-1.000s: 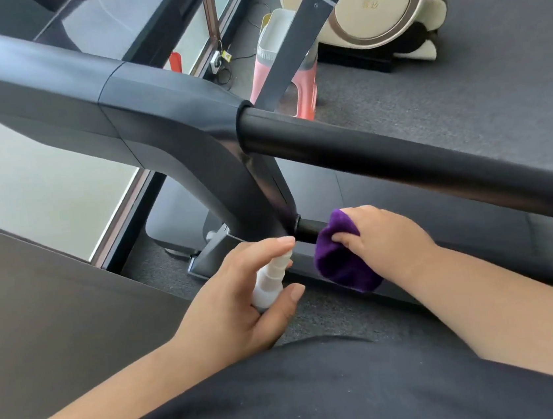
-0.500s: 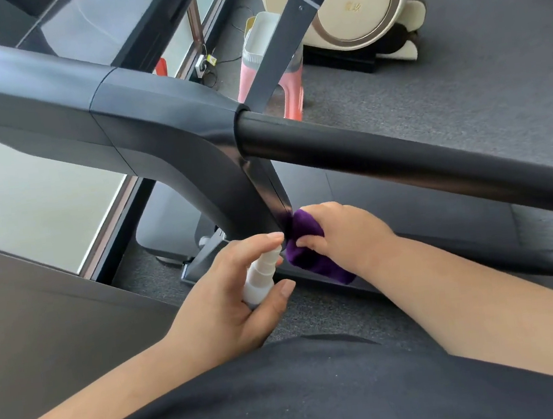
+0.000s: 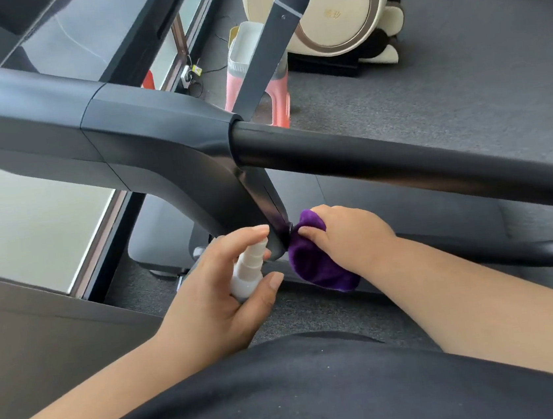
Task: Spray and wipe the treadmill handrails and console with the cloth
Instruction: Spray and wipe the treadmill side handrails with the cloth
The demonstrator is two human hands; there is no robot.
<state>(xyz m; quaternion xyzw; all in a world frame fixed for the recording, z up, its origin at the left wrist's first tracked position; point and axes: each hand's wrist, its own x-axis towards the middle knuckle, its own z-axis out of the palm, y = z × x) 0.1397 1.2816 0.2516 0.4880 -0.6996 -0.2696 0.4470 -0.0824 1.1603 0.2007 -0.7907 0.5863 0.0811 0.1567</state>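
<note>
A thick black handrail (image 3: 401,164) runs from the dark grey treadmill frame (image 3: 143,141) toward the right. Below it a thinner black lower bar (image 3: 548,247) curves away to the right. My right hand (image 3: 343,236) grips a bunched purple cloth (image 3: 312,263) and presses it against the lower end of the frame's upright, where the lower bar joins. My left hand (image 3: 216,295) holds a small white spray bottle (image 3: 249,271), its index finger lying over the nozzle top, just left of the cloth. The console is out of view.
The treadmill deck (image 3: 24,341) lies dark at the lower left. A pink and white stool-like object (image 3: 252,74) and a cream exercise machine (image 3: 332,13) stand beyond on grey carpet. A window and cables run along the far left wall.
My right hand slid the cloth leftward along the lower bar until it reached the upright's base. My left hand kept the bottle in about the same place.
</note>
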